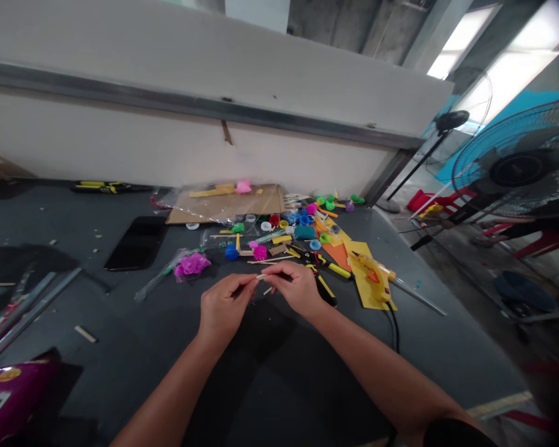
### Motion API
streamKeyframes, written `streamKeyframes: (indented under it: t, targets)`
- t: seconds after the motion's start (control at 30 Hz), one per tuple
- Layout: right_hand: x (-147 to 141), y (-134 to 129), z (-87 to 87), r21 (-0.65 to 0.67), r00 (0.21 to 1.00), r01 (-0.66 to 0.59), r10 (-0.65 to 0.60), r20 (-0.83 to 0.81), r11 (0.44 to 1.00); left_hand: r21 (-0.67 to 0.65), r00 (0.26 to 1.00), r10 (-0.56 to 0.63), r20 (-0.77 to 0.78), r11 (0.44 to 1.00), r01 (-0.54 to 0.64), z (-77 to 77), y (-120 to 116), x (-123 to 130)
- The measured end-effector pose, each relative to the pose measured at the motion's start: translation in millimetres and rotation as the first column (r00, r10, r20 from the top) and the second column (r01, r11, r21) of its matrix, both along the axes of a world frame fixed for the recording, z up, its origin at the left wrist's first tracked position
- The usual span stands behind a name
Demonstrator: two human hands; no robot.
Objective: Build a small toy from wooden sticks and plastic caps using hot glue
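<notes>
A small pale wooden stick spans the gap between my fingertips over the middle of the dark table. My left hand pinches its left end, and my right hand grips the right end between thumb and fingers. Just beyond lie thin sticks, a blue cap and a pink piece. Black and yellow pliers rest to the right of my right hand. A purple clay lump in clear plastic is to the left.
A yellow glue gun with a black cord lies on yellow sheets at right. Farther left are a black phone and metal strips. Cardboard sits near the white back panel. A fan stands beyond the table's right edge.
</notes>
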State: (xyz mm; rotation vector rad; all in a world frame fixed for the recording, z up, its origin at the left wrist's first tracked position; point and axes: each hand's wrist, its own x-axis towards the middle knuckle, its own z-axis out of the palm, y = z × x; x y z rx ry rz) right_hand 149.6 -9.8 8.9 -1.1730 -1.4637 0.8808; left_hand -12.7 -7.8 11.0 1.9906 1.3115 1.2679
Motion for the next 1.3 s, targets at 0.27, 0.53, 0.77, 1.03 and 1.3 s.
streamKeyframes:
  t: [0.27,0.53,0.77,1.03,1.3]
  targets:
    - [-2.1,1.0,-0.2,-0.048,0.995,0.020,-0.025,-0.100,0.999,0.026,1.000,-0.027,-0.014,0.999,0.027,-2.5,1.6,-0.1]
    - [-1.0,1.1,-3.4,-0.031,0.999,0.033,-0.034,-0.028,0.999,0.219,0.991,-0.016,-0.132,0.975,0.045,-5.3,2.2,-1.9]
    - [-0.1,2.1,-4.7,-0.005,0.999,0.043,-0.043,0.009,0.999,0.233,0.986,-0.031,-0.164,0.970,0.069,-7.4,5.0,-2.8]
    - [-1.0,2.7,-4.3,-0.021,0.999,0.050,-0.049,0.019,0.999,0.253,0.983,-0.041,-0.177,0.964,0.085,-10.7,8.0,-2.4]
    - [-1.9,3.4,-1.1,-0.049,0.997,0.057,-0.060,-0.054,0.997,0.265,0.985,-0.053,-0.167,0.959,0.097,-10.0,9.5,-1.6]
